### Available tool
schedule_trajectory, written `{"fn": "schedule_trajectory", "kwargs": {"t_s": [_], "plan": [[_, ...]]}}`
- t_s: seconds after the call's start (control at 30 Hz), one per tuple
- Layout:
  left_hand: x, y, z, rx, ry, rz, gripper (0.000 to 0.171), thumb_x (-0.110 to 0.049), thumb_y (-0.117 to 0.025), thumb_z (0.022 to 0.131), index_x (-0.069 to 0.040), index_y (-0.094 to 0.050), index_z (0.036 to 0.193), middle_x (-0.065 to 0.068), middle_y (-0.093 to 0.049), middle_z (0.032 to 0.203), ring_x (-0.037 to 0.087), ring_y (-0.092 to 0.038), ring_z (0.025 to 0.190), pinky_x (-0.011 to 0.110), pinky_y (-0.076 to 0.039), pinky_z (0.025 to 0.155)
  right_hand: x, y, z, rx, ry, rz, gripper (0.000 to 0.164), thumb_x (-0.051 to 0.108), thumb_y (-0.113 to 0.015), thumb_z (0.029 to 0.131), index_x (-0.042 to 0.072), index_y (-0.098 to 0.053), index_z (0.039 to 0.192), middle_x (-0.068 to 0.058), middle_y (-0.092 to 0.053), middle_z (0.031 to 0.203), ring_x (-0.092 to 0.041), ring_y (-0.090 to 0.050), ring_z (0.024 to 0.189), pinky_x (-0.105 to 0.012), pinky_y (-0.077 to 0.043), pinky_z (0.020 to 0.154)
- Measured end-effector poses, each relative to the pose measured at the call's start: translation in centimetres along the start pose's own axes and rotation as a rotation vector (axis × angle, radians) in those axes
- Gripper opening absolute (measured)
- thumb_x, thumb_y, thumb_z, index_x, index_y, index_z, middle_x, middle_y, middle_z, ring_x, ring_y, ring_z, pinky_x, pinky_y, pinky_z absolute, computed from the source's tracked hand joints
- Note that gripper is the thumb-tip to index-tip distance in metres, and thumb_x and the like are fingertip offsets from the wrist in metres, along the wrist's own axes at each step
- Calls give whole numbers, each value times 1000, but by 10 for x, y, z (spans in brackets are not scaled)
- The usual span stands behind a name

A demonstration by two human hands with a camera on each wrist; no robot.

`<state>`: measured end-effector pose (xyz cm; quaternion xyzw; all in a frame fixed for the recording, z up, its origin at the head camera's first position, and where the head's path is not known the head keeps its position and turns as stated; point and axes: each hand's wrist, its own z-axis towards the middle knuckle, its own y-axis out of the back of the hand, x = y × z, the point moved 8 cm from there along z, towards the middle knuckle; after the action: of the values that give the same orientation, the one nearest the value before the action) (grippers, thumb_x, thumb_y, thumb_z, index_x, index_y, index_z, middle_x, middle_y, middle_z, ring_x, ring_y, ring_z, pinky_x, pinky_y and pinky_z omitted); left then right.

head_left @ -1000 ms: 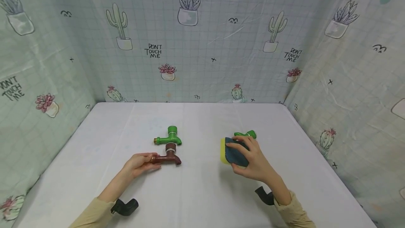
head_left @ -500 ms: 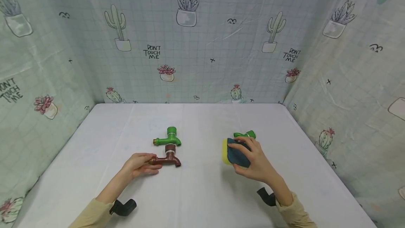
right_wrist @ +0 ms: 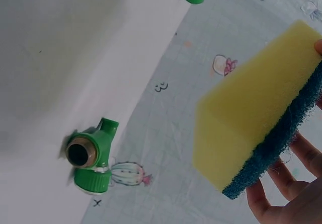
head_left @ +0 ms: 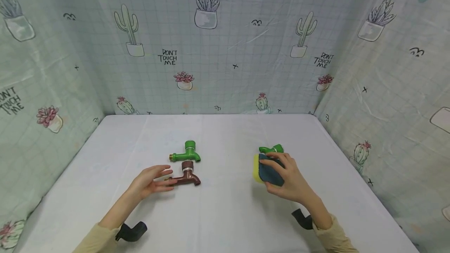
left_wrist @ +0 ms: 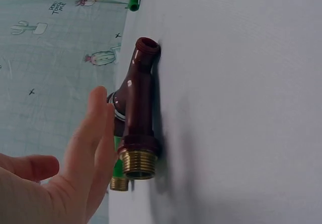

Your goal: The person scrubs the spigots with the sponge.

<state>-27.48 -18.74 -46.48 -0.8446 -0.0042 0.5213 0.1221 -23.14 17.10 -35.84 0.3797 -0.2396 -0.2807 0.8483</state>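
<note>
Our left hand (head_left: 152, 182), fingers parted and gripping nothing, is beside the brass-threaded end of the glossy brown faucet (head_left: 188, 175) on the left of the white table (head_left: 225, 210); we cannot tell whether a fingertip touches it. A careless sweep toward the far side could push it into the glossy green faucet (head_left: 184, 157) just beyond. Our right hand (head_left: 291, 179) grips the yellow foam sponge with a dark blue scouring layer (head_left: 268, 171), apparently raised; it partly hides the second green faucet (head_left: 272, 148) at far right, so we might bump that unseen. Drooping cuffs could drag the black elbow-shaped pipes (head_left: 133, 232) at near left and right.
</note>
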Motion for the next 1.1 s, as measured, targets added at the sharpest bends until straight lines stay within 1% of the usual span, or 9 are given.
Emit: {"fn": "schedule_trajectory", "kwargs": {"t_s": [0.13, 0.23, 0.37, 0.5, 0.63, 0.73, 0.83, 0.97, 1.1], "plan": [[-9, -4, -2, 6, -34, 87, 54, -26, -35, 96, 5, -20, 138, 29, -23, 141, 26, -62, 99, 45, -50, 83, -5, 1, -5, 7, -19, -2, 52, 34, -67, 71, 22, -54, 119, -9, -46, 122, -20, -39, 105, -43, -36, 78], [-15, -11, -1, 24, -62, 129, 54, -27, -35, 96, 4, -20, 137, 29, -26, 140, 26, -60, 102, 43, -51, 84, -9, 3, -10, 13, -38, -11, 52, 33, -68, 71, 23, -54, 119, -9, -46, 122, -20, -40, 106, -42, -36, 77], [-24, -26, 0, 32, -96, 169, 51, -26, -36, 96, 3, -22, 137, 29, -30, 138, 28, -59, 104, 39, -51, 84, -18, 9, -16, 10, -58, -32, 52, 30, -68, 69, 23, -54, 119, -8, -46, 122, -21, -40, 106, -42, -36, 77], [-31, -44, 5, 23, -125, 208, 46, -22, -37, 96, 2, -30, 134, 28, -37, 135, 30, -58, 105, 37, -52, 82, -28, 15, -23, -6, -73, -45, 54, 27, -70, 67, 21, -54, 118, -9, -47, 121, -21, -40, 104, -42, -34, 76], [-38, -68, 13, 52, -169, 250, 42, -19, -41, 94, 2, -38, 130, 26, -43, 131, 28, -60, 103, 38, -52, 83, -37, 20, -30, -26, -97, -63, 57, 21, -73, 62, 20, -55, 117, -9, -48, 119, -22, -41, 102, -42, -33, 75], [-42, -87, 21, 82, -223, 310, 40, -18, -46, 92, 2, -43, 127, 25, -48, 127, 28, -61, 101, 39, -52, 82, -43, 24, -36, -39, -127, -69, 60, 18, -74, 59, 19, -56, 116, -10, -48, 118, -22, -41, 101, -43, -32, 74], [-48, -108, 31, 94, -294, 388, 36, -17, -49, 91, 1, -48, 122, 24, -53, 121, 32, -61, 99, 38, -54, 78, -50, 29, -43, -48, -165, -74, 61, 15, -75, 58, 18, -56, 116, -12, -48, 117, -24, -41, 101, -44, -32, 74], [-58, -146, 47, 129, -388, 507, 32, -16, -50, 90, 0, -53, 117, 22, -58, 115, 33, -61, 95, 35, -55, 72, -59, 38, -53, -82, -211, -85, 61, 13, -77, 56, 16, -57, 114, -13, -49, 116, -26, -42, 100, -45, -31, 73], [-66, -185, 66, 179, -466, 586, 29, -16, -52, 89, -1, -55, 114, 20, -59, 111, 32, -62, 92, 30, -56, 68, -65, 44, -59, -112, -217, -99, 61, 10, -77, 54, 14, -58, 112, -15, -49, 115, -29, -42, 98, -44, -31, 71]]}}
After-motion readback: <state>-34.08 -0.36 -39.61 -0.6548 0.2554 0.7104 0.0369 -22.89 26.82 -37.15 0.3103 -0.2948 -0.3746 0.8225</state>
